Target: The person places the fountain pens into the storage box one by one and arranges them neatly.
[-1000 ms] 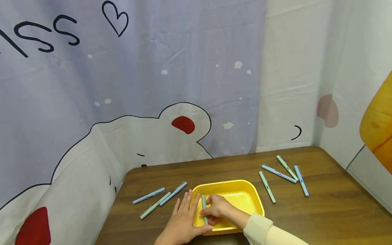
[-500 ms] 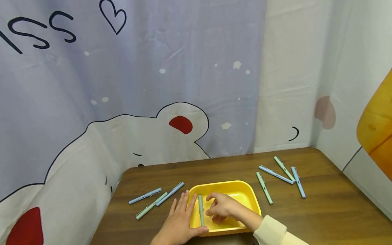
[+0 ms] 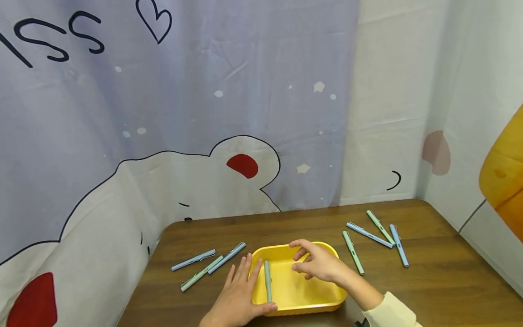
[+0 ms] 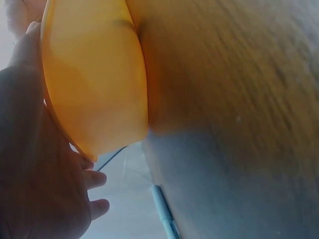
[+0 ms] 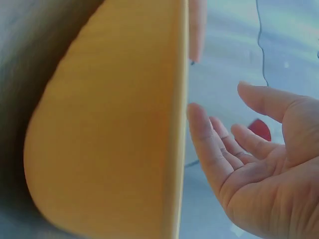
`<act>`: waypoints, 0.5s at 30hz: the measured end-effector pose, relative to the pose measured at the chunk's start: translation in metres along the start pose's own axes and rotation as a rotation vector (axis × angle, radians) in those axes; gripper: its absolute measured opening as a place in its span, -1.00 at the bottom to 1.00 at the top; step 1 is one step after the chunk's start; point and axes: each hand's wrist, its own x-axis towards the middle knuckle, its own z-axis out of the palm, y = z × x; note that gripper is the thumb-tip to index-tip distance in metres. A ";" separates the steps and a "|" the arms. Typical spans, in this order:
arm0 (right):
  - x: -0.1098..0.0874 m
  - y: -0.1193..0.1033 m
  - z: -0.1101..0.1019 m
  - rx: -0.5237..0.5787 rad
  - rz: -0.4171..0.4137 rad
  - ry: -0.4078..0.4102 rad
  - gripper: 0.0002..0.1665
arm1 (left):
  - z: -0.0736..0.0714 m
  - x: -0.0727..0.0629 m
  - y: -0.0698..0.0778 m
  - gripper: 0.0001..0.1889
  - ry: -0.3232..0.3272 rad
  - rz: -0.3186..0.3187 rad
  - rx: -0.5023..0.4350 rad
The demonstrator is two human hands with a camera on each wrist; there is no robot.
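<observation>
A yellow tray (image 3: 304, 310) stands near the front of the wooden table. Inside it, along the left side, lies a pale green pen (image 3: 267, 280) with its length running front to back. My left hand (image 3: 239, 293) rests at the tray's left rim, fingers spread straight and thumb at the front left corner; the left wrist view shows that hand beside the tray's wall (image 4: 94, 84). Over the tray's right half hovers my right hand (image 3: 320, 264), its fingers loosely bent and holding nothing. From the right wrist, its thumb and fingers (image 5: 214, 154) show apart, above the rim.
Left of the tray lie two blue pens (image 3: 194, 260) and a green pen (image 3: 202, 274). To the right are two green pens (image 3: 353, 253) and two blue pens (image 3: 399, 245), some overlapping. A printed curtain (image 3: 245, 100) hangs behind the table.
My right hand has let go of the green pen and moved right and up, away from it. The pen stays at the tray's left side. My left hand keeps its place on the rim.
</observation>
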 end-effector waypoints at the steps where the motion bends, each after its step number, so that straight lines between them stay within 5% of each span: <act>1: -0.001 0.000 -0.003 -0.007 -0.011 0.015 -0.35 | -0.001 0.000 0.000 0.17 0.000 0.002 0.000; 9: -0.010 0.004 -0.032 -0.090 -0.076 0.119 -0.37 | -0.002 0.000 0.001 0.19 -0.005 -0.004 -0.006; 15: -0.016 0.015 -0.051 -0.262 -0.099 0.241 -0.43 | 0.000 0.001 0.000 0.19 0.003 0.002 -0.003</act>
